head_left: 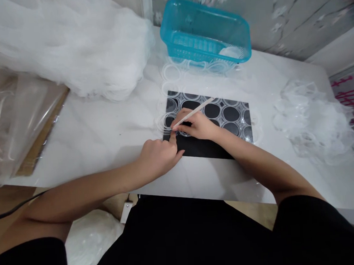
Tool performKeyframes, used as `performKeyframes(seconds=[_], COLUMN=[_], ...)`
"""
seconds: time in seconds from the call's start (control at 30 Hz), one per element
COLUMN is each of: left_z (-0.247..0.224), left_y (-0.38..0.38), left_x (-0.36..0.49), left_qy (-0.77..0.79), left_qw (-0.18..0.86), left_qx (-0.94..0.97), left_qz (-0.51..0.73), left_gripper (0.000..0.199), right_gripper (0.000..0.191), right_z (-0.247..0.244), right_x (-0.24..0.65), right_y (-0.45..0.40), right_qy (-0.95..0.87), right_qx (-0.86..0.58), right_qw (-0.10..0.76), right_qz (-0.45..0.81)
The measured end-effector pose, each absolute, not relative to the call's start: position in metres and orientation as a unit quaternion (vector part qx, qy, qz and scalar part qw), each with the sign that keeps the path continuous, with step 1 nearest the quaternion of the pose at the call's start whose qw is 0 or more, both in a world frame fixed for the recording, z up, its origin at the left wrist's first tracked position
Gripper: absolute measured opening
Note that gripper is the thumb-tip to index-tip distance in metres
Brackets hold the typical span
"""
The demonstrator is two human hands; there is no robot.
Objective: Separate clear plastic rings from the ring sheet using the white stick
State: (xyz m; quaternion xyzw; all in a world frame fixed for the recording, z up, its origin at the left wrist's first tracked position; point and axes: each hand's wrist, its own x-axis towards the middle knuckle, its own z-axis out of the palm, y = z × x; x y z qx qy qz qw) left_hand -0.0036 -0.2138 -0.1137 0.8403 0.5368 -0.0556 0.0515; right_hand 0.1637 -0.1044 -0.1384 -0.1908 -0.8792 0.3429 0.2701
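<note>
My right hand [199,125] is closed round a thin pale stick [201,106], whose lower end points down and left at a clear sheet of joined plastic rings [164,122]. Those rings lie over a black rectangular board [206,146] and stick out past its left edge. My left hand [162,155] rests at the board's lower left corner. Its index finger presses down close to the stick's lower end, its thumb stands apart, and the other fingers are curled. Whether a bit of plastic lies under the fingertip is hidden.
A blue plastic basket [206,51] with something white inside stands behind the board. A large heap of white filmy plastic [98,53] fills the back left, beside clear plastic bags [27,114]. Loose ring cut-outs [312,119] lie in a pile at the right.
</note>
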Motion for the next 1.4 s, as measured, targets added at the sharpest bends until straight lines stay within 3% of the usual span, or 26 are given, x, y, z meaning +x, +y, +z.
performKeyframes(seconds=[0.43, 0.8, 0.9, 1.17, 1.4], left_z=[-0.111, -0.105, -0.103, -0.108, -0.11], left_y=[-0.212, -0.204, -0.2, -0.197, -0.168], left_x=[-0.002, -0.007, -0.009, -0.014, -0.029], left_qy=[0.546, 0.539, 0.536, 0.547, 0.565], left_qw=[0.067, 0.103, 0.116, 0.106, 0.184], left_qx=[0.832, 0.833, 0.833, 0.83, 0.802], left_qz=[-0.069, -0.064, -0.071, -0.04, 0.057], left_gripper=[0.063, 0.06, 0.058, 0.051, 0.049], right_gripper=[0.013, 0.023, 0.025, 0.032, 0.017], right_z=[-0.143, -0.136, -0.123, -0.049, -0.044], right_x=[0.16, 0.157, 0.147, 0.131, 0.169], right_y=[-0.097, -0.095, -0.064, -0.004, -0.066], right_qy=[-0.882, -0.951, -0.935, -0.805, -0.678], right_qx=[-0.189, -0.175, -0.211, -0.314, -0.34], right_qw=[0.282, 0.209, 0.254, 0.49, 0.561], right_qz=[0.328, 0.146, 0.129, 0.114, 0.33])
